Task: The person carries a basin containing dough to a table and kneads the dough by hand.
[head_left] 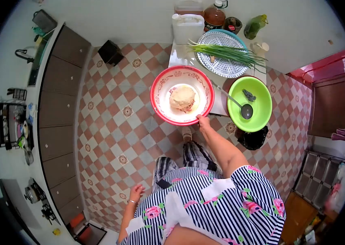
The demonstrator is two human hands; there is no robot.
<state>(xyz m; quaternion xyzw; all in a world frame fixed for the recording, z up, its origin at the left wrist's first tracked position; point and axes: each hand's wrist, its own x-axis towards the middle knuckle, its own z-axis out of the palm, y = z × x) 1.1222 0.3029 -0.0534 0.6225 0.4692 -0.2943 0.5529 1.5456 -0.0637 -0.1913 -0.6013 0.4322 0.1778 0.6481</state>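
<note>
My right hand (202, 122) is closed on the near rim of a red-edged basin (164, 107), thumb and fingers over its edge. Inside the basin lies a pale, dough-like lump (182, 96) with reddish bits and some liquid around it. The basin sits at the table's left corner, part of it jutting out over the floor. Down at my side hangs my left hand (136, 192), holding nothing, its fingers loosely apart. Right of the basin is a lime-green basin (264, 94) with a ladle (246, 111) and a dark grey scrubber-like clump (249, 95) in it.
Green onions (227, 54) lie across a perforated white tray (229, 73) on the table. Behind it stand a white jug (188, 29), a large oil bottle (214, 17) and a green bottle (255, 27). A black bag (253, 139) is below the green basin. Cabinets (60, 118) run along the left.
</note>
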